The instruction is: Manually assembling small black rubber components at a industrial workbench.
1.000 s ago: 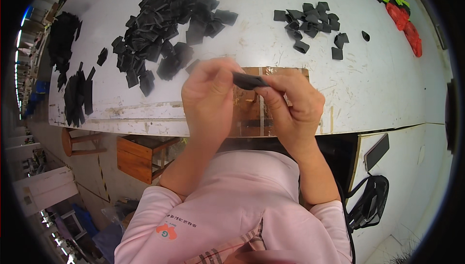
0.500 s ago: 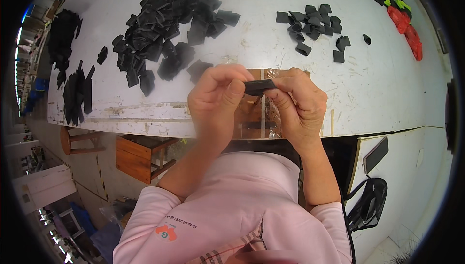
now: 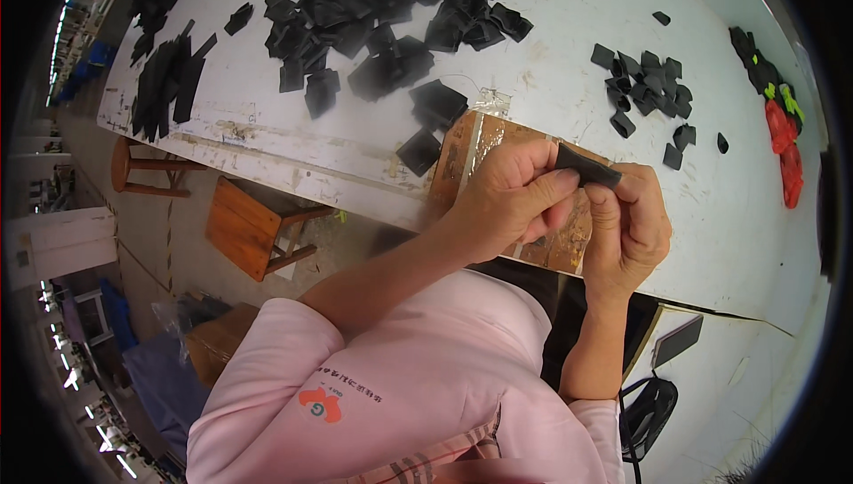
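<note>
Between my two hands is a small black fabric piece, held above a brown board at the table's near edge. My left hand pinches its left end between thumb and fingers. The right end is gripped by my right hand, thumb below and fingers bent behind it. Just left of the board lie a few loose black pieces. Beyond them spreads a large heap of similar black pieces. A smaller cluster of folded black pieces lies to the right.
The white table carries long black strips at its left end. Red and dark bundles lie along the right edge. Wooden stools stand by the near left edge. A black phone-like slab and black bag are at lower right.
The view has turned, so the table appears tilted. Both hands have shifted right in the picture, still holding the black piece, which now slants down to the right.
</note>
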### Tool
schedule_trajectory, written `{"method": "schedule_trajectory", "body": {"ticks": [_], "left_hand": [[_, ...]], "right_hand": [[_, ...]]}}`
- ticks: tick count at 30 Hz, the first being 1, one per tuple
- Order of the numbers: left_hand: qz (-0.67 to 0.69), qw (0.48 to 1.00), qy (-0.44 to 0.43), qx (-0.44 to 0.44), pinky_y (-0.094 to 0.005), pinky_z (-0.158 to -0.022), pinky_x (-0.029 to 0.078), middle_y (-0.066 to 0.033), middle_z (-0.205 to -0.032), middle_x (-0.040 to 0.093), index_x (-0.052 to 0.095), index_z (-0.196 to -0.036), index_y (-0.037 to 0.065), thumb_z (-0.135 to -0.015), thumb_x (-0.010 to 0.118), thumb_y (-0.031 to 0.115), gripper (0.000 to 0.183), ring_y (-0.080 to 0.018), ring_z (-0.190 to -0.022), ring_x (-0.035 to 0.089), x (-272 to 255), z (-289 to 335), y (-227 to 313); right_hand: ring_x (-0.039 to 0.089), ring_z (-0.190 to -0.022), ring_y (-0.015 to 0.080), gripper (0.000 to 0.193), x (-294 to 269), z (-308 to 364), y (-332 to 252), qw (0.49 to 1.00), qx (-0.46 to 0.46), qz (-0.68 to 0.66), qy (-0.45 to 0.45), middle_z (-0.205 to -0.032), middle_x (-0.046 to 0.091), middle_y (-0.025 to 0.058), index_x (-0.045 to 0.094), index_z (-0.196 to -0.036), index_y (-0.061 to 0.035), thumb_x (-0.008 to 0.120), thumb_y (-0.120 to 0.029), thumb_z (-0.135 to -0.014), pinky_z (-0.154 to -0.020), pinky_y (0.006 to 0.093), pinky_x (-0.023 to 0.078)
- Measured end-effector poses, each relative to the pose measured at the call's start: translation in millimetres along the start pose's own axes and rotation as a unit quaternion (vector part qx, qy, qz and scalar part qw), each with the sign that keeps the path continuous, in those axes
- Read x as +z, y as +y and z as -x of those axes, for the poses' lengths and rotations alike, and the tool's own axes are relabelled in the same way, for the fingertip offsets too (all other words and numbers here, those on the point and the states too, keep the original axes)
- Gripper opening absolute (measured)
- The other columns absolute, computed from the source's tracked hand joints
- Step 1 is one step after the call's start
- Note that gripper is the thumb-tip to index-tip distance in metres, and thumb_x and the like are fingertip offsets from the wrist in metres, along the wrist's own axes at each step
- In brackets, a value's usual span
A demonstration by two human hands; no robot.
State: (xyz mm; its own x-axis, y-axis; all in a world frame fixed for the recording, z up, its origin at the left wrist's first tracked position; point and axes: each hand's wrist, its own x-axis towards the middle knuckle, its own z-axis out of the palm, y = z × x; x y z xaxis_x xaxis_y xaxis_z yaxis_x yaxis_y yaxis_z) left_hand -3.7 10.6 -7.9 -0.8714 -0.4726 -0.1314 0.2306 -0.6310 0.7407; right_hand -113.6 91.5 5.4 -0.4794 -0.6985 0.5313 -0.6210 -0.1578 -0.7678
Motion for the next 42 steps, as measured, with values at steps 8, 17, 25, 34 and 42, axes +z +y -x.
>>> {"method": "schedule_trajectory", "body": {"ticks": [8,17,25,34,42], "left_hand": [[-0.282,0.92,0.226,0.149,-0.0185,-0.045,0.037,-0.0019,-0.063,0.051,0.05,-0.087,0.001,-0.083,0.049,0.006,0.006,-0.005,-0.05,0.044,-40,1,-28],[-0.762,0.583,0.19,0.208,-0.0362,-0.068,0.043,-0.0137,-0.086,0.051,0.053,-0.091,0.0,-0.068,0.056,-0.001,0.023,-0.0318,-0.08,0.052,-139,-24,-14],[-0.75,0.567,0.258,0.221,-0.0358,-0.066,0.043,-0.0118,-0.076,0.054,0.057,-0.078,-0.002,-0.069,0.06,0.003,0.01,-0.0292,-0.076,0.053,-147,-29,-16],[-0.707,0.615,0.211,0.278,-0.0331,-0.063,0.043,-0.0115,-0.074,0.057,0.059,-0.077,0.0,-0.07,0.059,0.001,0.008,-0.0274,-0.072,0.054,-129,-21,3],[-0.532,0.818,-0.053,0.211,-0.0246,-0.062,0.045,-0.0067,-0.079,0.059,0.06,-0.085,0.001,-0.073,0.056,-0.006,0.015,-0.0167,-0.071,0.057,-38,8,12]], "right_hand": [[0.044,-0.055,0.0123,0.009,-9,-4,-1,1.0,-0.019,0.017,-0.014,-0.068,0.053,0.0069,0.053,-0.076,0.0015,0.061,-0.003,-0.075,-0.047,0.0213,0.033],[0.041,-0.05,0.0039,0.033,-27,1,27,0.941,0.273,-0.18,0.092,-0.062,0.051,0.0009,0.059,-0.093,0.0018,0.047,-0.029,-0.088,-0.045,0.0166,0.031],[0.05,-0.056,0.0068,0.021,11,47,8,0.909,0.35,-0.173,-0.147,-0.063,0.055,0.0011,0.059,-0.086,0.0013,0.052,-0.019,-0.086,-0.051,0.0194,0.04],[0.055,-0.057,0.0178,0.019,19,55,2,0.937,0.265,-0.064,-0.218,-0.065,0.058,0.0102,0.059,-0.083,0.0028,0.055,-0.016,-0.082,-0.054,0.027,0.043],[0.053,-0.06,0.0148,0.026,22,55,6,0.964,0.239,-0.106,-0.055,-0.073,0.06,0.0099,0.057,-0.09,0.0045,0.062,-0.019,-0.079,-0.059,0.0241,0.043]]}}
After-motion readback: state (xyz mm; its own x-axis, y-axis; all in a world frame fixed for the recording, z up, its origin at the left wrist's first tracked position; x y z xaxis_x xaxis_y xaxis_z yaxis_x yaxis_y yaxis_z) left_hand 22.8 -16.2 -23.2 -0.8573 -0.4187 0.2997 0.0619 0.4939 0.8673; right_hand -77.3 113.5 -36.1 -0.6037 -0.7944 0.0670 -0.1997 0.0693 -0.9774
